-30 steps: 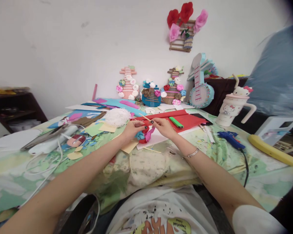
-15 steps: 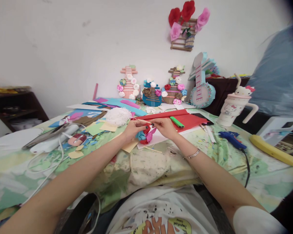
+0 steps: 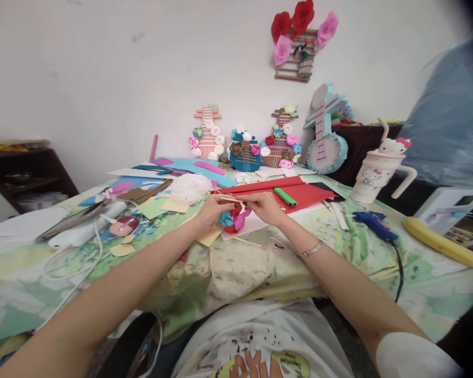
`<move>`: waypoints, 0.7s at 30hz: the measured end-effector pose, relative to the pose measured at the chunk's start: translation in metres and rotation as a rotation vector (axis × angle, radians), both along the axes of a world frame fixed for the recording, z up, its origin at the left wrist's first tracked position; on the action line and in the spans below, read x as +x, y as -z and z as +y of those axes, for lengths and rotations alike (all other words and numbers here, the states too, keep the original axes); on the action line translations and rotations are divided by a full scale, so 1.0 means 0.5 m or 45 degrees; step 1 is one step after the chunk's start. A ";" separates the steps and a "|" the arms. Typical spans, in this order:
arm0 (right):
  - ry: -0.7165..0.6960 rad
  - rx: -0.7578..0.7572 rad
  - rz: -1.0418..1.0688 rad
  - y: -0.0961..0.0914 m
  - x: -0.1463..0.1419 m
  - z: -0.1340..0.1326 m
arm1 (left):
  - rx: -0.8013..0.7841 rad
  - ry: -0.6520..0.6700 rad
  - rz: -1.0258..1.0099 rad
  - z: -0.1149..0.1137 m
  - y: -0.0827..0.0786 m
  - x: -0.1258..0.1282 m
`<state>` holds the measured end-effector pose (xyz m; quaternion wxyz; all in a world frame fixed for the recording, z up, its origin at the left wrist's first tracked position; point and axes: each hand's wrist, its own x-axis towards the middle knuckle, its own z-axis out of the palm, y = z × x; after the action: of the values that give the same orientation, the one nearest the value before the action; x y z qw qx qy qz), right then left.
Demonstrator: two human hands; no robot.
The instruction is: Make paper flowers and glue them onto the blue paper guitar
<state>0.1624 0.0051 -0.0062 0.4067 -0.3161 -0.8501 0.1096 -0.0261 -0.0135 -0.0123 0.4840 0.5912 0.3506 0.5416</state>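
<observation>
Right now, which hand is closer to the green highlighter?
Right. The right hand sits just left of the green highlighter; the left hand is farther left, beyond the thin stick both pinch.

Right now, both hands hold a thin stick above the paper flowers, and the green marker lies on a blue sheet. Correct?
No: the head view shows the green marker on a red sheet, not blue. The left hand and right hand do hold the thin stick above the paper flowers.

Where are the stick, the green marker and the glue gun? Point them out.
stick [image 3: 229,199]: head view, its bare middle.
green marker [image 3: 286,197]: head view, middle of barrel.
glue gun [image 3: 372,223]: head view, blue body.
</observation>
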 end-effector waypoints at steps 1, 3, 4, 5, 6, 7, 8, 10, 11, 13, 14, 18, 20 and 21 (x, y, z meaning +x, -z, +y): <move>0.007 0.000 -0.008 0.000 0.000 0.000 | -0.020 -0.004 -0.040 0.000 0.001 0.000; 0.023 0.009 -0.029 0.000 0.002 0.001 | -0.062 -0.018 -0.114 0.002 0.003 0.001; 0.017 0.027 -0.042 0.000 0.003 0.001 | -0.079 -0.026 -0.139 0.003 0.004 0.002; 0.005 0.056 -0.056 0.000 0.004 0.001 | -0.090 -0.032 -0.154 0.004 0.005 0.002; -0.010 0.091 -0.069 0.000 0.004 0.000 | -0.101 -0.034 -0.164 0.004 0.006 0.003; -0.018 0.128 -0.083 -0.001 0.004 -0.002 | -0.114 -0.036 -0.179 0.005 0.006 0.003; -0.015 0.165 -0.098 -0.002 0.004 -0.005 | -0.128 -0.037 -0.194 0.005 0.007 0.003; 0.028 0.226 -0.130 -0.004 0.003 -0.012 | -0.154 -0.038 -0.224 0.005 0.006 0.003; 0.059 0.251 -0.147 -0.005 0.001 -0.015 | -0.167 -0.041 -0.239 0.004 0.006 0.003; 0.123 0.297 -0.177 -0.006 -0.002 -0.022 | -0.188 -0.049 -0.265 0.004 0.006 0.003; 0.153 0.316 -0.186 -0.006 -0.004 -0.025 | -0.200 -0.052 -0.276 0.004 0.006 0.003; 0.207 0.346 -0.161 -0.003 -0.011 -0.028 | -0.238 -0.032 -0.281 0.003 0.007 0.003; 0.218 0.342 -0.134 -0.002 -0.013 -0.029 | -0.242 -0.013 -0.275 0.002 0.006 0.003; 0.232 0.338 -0.130 -0.002 -0.014 -0.029 | -0.238 -0.005 -0.272 0.002 0.006 0.003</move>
<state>0.1555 -0.0095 -0.0053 0.4095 -0.3404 -0.8445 -0.0572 -0.0247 -0.0126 -0.0151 0.5705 0.4818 0.3473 0.5672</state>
